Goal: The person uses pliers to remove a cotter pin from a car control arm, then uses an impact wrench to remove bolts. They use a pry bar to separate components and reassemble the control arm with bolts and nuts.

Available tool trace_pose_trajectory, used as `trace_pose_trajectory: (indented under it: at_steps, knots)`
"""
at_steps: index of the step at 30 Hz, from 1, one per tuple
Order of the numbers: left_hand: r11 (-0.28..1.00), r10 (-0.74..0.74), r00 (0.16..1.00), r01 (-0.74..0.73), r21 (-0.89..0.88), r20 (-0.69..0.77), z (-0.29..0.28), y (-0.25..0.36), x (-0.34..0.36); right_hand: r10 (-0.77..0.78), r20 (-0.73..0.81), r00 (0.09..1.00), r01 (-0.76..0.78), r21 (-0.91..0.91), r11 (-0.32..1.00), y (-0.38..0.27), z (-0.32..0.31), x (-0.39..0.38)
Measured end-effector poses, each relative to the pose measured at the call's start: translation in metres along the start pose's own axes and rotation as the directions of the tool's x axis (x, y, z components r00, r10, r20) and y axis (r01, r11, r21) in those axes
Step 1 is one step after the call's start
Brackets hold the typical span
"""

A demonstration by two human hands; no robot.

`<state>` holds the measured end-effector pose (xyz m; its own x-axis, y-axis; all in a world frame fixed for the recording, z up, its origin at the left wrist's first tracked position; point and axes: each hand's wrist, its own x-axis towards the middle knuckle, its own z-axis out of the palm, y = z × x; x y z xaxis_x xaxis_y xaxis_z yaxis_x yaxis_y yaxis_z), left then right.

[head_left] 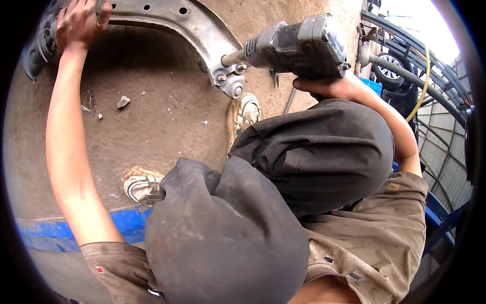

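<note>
A curved grey metal car part, which looks like a suspension arm with round holes, lies across the top of the head view. Its far left end is in the grip of my left hand, whose fingertips are partly cut off by the upper edge. My right hand holds a worn grey and black impact wrench by its handle; the trigger finger is hidden. The wrench's long socket reaches the bolted end of the part. Two bolts and a round joint show beside the socket.
My shoes stand on the dirty floor near the bolted end. Stone chips lie under the arch. A blue painted strip crosses the floor at left. Rightward are a wheel, a blue crate, metal frames and a yellow hose.
</note>
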<state>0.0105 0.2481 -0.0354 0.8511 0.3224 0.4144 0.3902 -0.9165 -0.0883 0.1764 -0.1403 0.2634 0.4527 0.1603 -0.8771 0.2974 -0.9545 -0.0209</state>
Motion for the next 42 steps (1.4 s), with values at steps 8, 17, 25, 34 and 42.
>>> trace_pose_trajectory:
  at_steps: [8,17,25,34,42]
  knots:
    - [1.000,0.025,1.000,-0.025,0.019,-0.003,0.009,-0.006,-0.001,-0.186,-0.074,0.980,0.191,0.064,0.980,0.007,0.005,0.002]
    - [1.000,-0.005,0.991,0.006,0.006,-0.135,0.008,0.004,0.001,-0.222,-0.099,0.970,0.230,0.079,0.970,0.015,0.009,0.008]
    - [0.998,-0.032,0.943,0.012,-0.060,-0.332,0.003,0.012,0.003,-0.100,-0.030,0.995,0.103,0.127,0.987,0.004,0.005,0.005]
    - [0.994,-0.038,0.919,-0.005,-0.106,-0.393,0.008,0.016,0.009,-0.216,-0.118,0.969,0.218,0.007,0.976,0.007,0.007,0.002]
    - [0.997,-0.043,0.949,0.019,-0.079,-0.312,0.008,0.014,0.005,-0.044,-0.078,0.996,0.048,0.060,0.997,-0.002,0.006,-0.002]
